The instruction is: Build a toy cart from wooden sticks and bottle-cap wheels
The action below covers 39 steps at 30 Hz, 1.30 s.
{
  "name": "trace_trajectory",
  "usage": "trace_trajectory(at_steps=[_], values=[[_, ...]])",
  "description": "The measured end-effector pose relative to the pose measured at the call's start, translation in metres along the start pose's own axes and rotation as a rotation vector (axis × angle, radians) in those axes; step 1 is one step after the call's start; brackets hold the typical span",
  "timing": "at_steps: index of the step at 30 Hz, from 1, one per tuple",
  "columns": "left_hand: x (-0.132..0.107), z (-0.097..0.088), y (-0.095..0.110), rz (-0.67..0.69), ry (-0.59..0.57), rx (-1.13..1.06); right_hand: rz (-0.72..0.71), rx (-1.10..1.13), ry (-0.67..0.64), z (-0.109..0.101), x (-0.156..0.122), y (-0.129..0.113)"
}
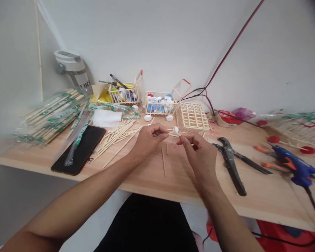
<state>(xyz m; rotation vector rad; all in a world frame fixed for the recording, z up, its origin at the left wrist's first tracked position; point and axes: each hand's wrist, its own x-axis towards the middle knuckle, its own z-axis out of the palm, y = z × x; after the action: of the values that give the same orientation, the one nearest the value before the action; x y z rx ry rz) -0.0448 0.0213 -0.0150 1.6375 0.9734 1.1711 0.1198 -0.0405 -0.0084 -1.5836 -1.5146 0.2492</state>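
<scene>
Both my hands hover over the middle of the wooden table (pixel 152 182). My left hand (pixel 148 140) pinches one end of a thin wooden stick (pixel 172 133) that carries a small white cap (pixel 176 130). My right hand (pixel 199 154) pinches the other end, fingers curled. Just behind them lies a small stick-built cart frame (pixel 193 117) on its side. Two short loose sticks (pixel 163 161) lie on the table below my hands.
Two stick carts (pixel 160 103) filled with bottle caps stand at the back. A phone (pixel 80 148), packed chopsticks (pixel 52 113) and loose sticks lie left. Black pliers (pixel 232 164), orange cutters, a blue glue gun (pixel 295 166) and red caps lie right. A bottle (pixel 75 71) stands back left.
</scene>
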Motion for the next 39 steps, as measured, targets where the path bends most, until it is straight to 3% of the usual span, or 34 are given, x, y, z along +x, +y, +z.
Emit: trace_trajectory(at_steps=[17, 39], values=[[-0.0004, -0.0028, 0.0030, 0.068, -0.001, 0.133, -0.033, -0.008, -0.031, 0.0002, 0.0013, 0.0045], [-0.0001, -0.0041, -0.0001, 0.093, -0.004, 0.148, -0.046, -0.016, -0.038, 0.0013, 0.0007, 0.0069]])
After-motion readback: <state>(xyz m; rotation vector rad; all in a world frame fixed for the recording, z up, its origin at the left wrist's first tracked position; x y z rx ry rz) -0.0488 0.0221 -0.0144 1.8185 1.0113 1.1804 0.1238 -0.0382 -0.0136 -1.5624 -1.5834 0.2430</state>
